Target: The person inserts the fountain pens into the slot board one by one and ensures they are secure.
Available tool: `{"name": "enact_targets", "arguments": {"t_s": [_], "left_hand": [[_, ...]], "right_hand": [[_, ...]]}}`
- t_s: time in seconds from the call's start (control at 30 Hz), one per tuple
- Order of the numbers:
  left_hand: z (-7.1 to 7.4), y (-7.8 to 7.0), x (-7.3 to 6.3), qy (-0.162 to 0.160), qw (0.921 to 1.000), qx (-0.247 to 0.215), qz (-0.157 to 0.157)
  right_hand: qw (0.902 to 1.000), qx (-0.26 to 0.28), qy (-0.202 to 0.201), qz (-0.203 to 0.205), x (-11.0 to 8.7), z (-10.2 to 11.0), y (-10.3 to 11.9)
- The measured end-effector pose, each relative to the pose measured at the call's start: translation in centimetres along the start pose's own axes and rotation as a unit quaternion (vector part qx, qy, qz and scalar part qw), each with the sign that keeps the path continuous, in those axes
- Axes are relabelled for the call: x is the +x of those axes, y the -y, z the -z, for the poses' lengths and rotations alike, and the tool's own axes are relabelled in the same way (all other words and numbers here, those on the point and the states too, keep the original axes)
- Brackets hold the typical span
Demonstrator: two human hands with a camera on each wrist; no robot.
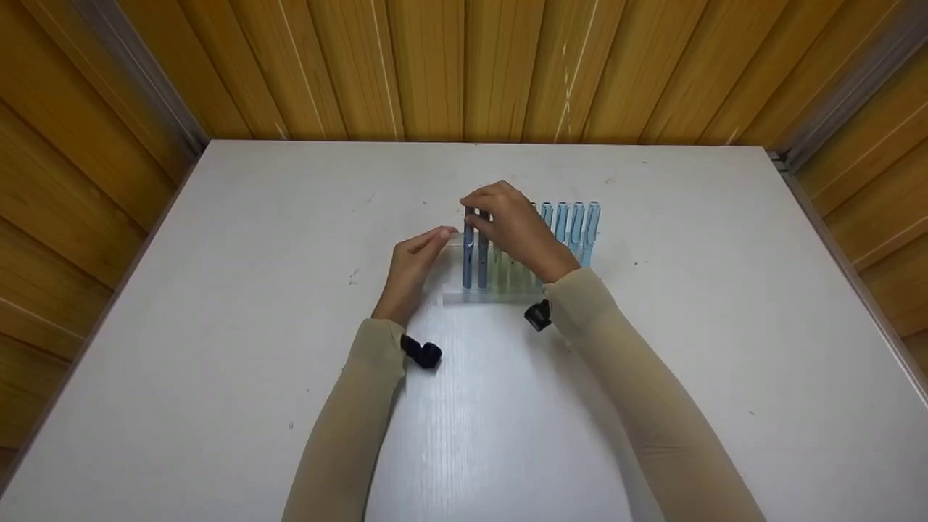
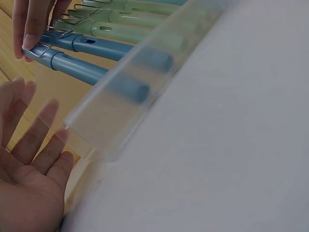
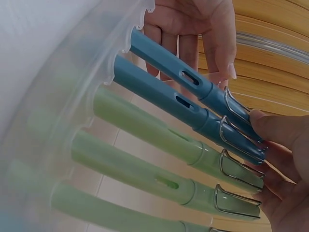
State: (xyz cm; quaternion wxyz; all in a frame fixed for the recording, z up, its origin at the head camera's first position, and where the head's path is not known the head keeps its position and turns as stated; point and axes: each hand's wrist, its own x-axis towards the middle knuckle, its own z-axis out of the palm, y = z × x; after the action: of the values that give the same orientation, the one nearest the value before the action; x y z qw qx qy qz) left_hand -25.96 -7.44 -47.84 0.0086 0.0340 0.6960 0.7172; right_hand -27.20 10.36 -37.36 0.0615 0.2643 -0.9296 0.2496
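Note:
Two dark blue fountain pens [image 1: 467, 268] stand side by side at the left end of a clear plastic pen stand [image 1: 493, 298]. My right hand [image 1: 516, 226] reaches over the row and pinches the cap of the outermost dark blue pen, thumb on its clip side; the pen's lower end sits in the stand. Several light green pens [image 3: 140, 128] stand beside the blue pair, partly hidden by my right wrist in the head view. My left hand [image 2: 34, 179] is at the stand's left edge, fingers spread and fairly straight, fingertips close to the clear panel.
Several light blue pens [image 1: 578, 223] fill the right end of the stand. The stand is on a white table [image 1: 254, 217], enclosed by wood-patterned panels [image 1: 428, 72] at the back and sides. Black wrist cameras [image 1: 428, 355] project from both sleeves.

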Motion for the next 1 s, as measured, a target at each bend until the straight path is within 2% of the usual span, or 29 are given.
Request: {"name": "enact_targets", "arguments": {"t_s": [0.2, 0.4, 0.5, 0.73, 1.0], "left_hand": [[0.0, 0.0, -0.1, 0.007, 0.9999, -0.012, 0.007], [-0.1, 0.0, 0.0, 0.002, 1.0, -0.009, 0.001], [-0.1, 0.0, 0.0, 0.001, 1.0, -0.004, 0.007], [0.2, -0.1, -0.2, 0.007, 0.9997, 0.003, 0.024], [0.6, -0.4, -0.3, 0.003, 0.9997, -0.023, 0.008]], "right_hand": [[0.9999, -0.009, -0.008, 0.002, -0.1, -0.2, -0.1], [0.9996, -0.008, -0.001, -0.028, -0.3, -0.1, -0.2], [0.9996, -0.003, -0.006, -0.028, -0.5, 0.0, -0.5], [0.9994, 0.014, -0.017, -0.027, -1.8, 0.6, -1.3], [0.9977, 0.028, -0.038, -0.048, -3.5, 1.9, -3.1]]}}
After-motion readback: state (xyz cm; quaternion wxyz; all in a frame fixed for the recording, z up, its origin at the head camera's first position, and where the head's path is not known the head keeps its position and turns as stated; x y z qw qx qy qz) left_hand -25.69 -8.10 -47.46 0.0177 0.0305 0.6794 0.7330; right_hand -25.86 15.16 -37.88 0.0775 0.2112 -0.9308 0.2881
